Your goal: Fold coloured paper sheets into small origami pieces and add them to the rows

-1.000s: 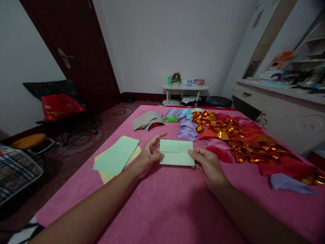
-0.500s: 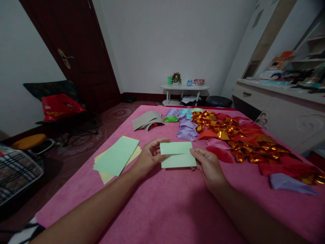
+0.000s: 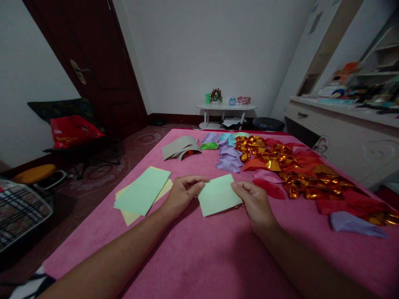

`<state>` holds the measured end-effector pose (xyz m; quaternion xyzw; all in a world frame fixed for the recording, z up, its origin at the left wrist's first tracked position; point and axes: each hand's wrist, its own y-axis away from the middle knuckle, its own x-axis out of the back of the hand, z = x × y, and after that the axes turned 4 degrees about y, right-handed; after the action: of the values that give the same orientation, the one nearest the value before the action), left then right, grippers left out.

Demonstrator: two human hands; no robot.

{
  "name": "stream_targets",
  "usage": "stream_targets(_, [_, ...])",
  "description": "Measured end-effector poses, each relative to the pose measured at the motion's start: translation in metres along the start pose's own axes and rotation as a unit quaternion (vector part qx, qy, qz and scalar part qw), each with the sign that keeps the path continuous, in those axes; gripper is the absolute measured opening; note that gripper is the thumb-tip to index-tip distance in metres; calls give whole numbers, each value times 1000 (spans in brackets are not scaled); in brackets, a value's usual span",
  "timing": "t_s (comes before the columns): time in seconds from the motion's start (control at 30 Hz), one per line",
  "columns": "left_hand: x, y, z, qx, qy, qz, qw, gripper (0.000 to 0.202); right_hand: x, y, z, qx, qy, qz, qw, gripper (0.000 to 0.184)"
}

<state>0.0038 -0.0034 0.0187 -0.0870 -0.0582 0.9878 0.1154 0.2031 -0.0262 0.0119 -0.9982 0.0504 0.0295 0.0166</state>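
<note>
A folded piece of light green paper is held between both hands just above the pink tablecloth, tilted with its left side lower. My left hand pinches its upper left edge between thumb and fingers. At the right edge, my right hand grips it, thumb on top and fingertips mostly hidden beneath. To the left of my left hand lies a stack of green paper sheets, with yellow sheets showing under it.
Grey sheets lie farther back. Folded purple papers, shiny gold foil pieces and red folded papers cover the table's right side. A white side table stands by the wall; a chair with a red bag is at left.
The green paper has turned and tilted; the fold line across its middle no longer shows as an open flap. My left hand has shifted its pinch to the upper left edge.
</note>
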Motion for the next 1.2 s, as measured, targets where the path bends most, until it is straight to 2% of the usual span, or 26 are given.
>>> stream_targets(0.1, [0, -3, -3, -9, -14, 44, 999, 19, -1, 1, -3, 3, 10, -20, 1000, 30])
stream_targets(0.2, [0, -4, -4, -11, -18, 62, 998, 17, -2, 3, -5, 4, 9, -35, 999, 28])
stream_targets(0.27, [0, -4, -4, 1, -3, 59, 998, 17, -3, 3, -6, 1, -12, -48, 999, 25])
stream_targets(0.43, [1, -2, -5, 59, 56, 23, 996, 22, -7, 6, -11, 10, -64, -84, 994, 39])
stream_targets(0.63, [4, -2, -11, 98, 82, 3, 992, 25, -9, 7, -12, 38, -64, -69, 995, 50])
stream_targets(0.83, [2, 1, -7, 88, 68, -26, 994, 28, -5, 6, -7, 27, -29, -34, 999, 27])
stream_targets(0.93, [-2, 4, 1, 87, 48, -42, 994, 34, -5, 5, -7, 43, -18, -16, 999, 24])
stream_targets(1.07, [-4, 5, 4, 93, -6, -24, 995, 44, -5, 4, -9, 50, 9, -15, 999, 25])
stream_targets(1.2, [-4, 5, 0, 87, -20, 0, 996, 37, -4, 5, -9, 64, 42, -13, 997, 27])
